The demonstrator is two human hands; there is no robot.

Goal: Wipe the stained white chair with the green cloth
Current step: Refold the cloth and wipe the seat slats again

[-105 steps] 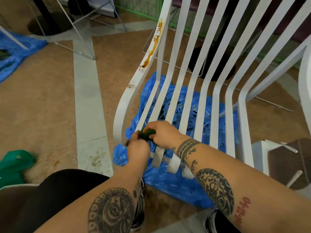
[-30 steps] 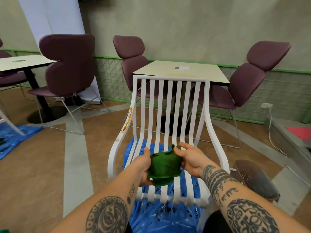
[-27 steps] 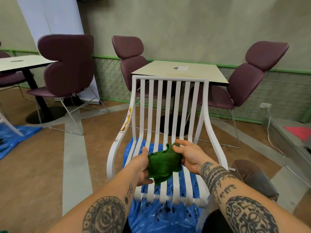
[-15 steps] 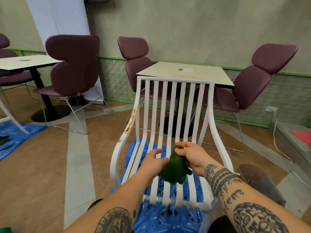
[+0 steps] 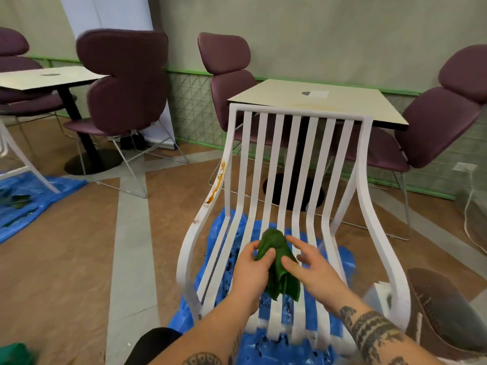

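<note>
Fingers [image 5: 266, 255] pinch green cloth [image 5: 275, 242] (left hand [image 5: 249, 272]).

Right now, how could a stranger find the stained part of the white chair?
Start at the white slatted chair over the blue plastic sheet. Follow its outer rail on the person's left downward. The orange-brown streak there is the stain; the other slats look white.

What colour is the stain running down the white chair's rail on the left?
Orange-brown stain, with darker specks lower down the rail; the head view shows it.
</note>
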